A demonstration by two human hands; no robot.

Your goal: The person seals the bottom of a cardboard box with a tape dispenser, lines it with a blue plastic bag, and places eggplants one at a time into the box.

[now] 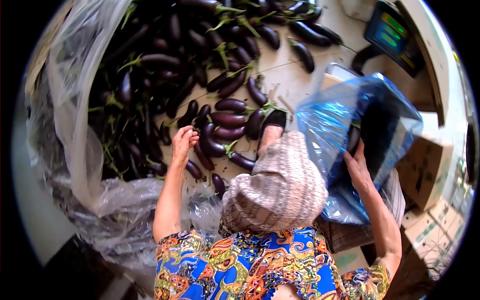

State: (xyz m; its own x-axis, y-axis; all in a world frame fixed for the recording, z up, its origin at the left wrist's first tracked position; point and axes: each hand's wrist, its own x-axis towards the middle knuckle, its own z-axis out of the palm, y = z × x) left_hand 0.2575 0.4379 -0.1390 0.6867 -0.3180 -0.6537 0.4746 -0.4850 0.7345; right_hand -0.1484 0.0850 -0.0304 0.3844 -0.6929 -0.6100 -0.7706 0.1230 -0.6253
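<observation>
My left hand (184,143) is over the edge of a large heap of dark purple eggplants (160,61), its fingers curled. Whether anything is in those fingers is hidden. Close beside it lie several loose eggplants, among them a curved one (212,141). On the right, my right hand (358,167) reaches into the mouth of a blue plastic bag (325,117), thumb and fingers around the lower end of an eggplant (354,136). The bag's inside is dark, so its other contents cannot be made out.
Clear plastic sheeting (75,100) borders the heap on the left. A scale display (392,32) with green digits stands at the upper right. Cardboard boxes (425,172) are at the right. My shoe (275,119) rests among the eggplants.
</observation>
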